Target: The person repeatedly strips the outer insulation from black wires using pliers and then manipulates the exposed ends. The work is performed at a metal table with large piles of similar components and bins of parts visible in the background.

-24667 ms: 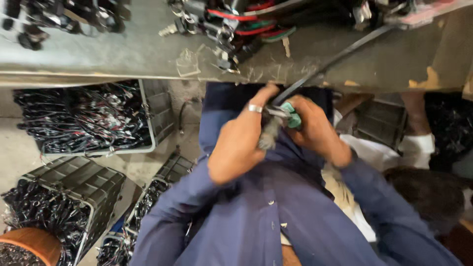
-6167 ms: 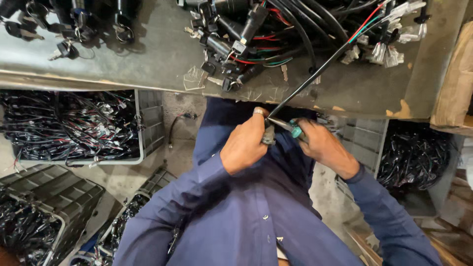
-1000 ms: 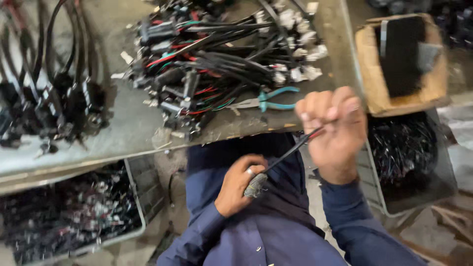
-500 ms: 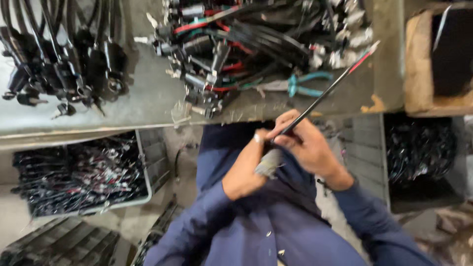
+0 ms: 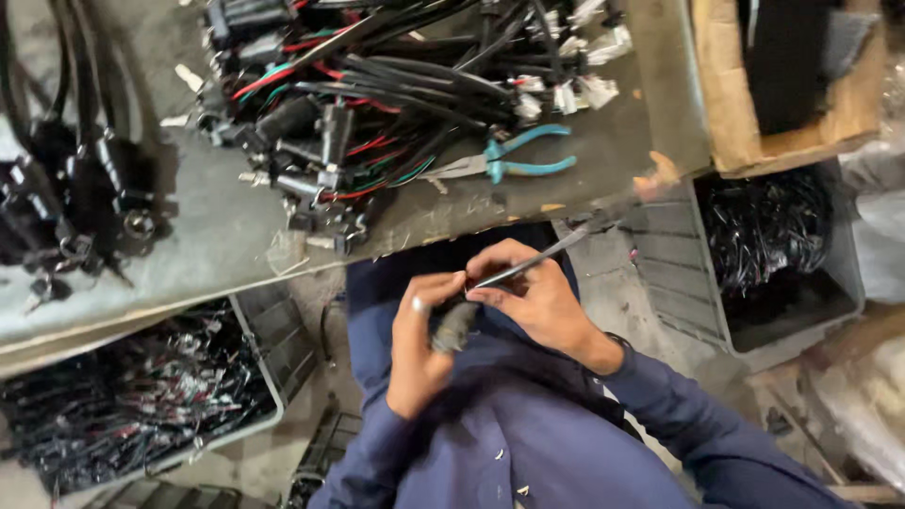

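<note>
My left hand is closed around the dark connector plug, held over my lap just below the table edge. My right hand pinches the thin cable, which runs up and away from my fingers. I'd best keep the plug steady and grip the cable close to it, so it feeds straight without kinking.

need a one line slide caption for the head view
Both hands, left and right, hold a black cable below a bench piled with wiring and teal pliers.
</note>
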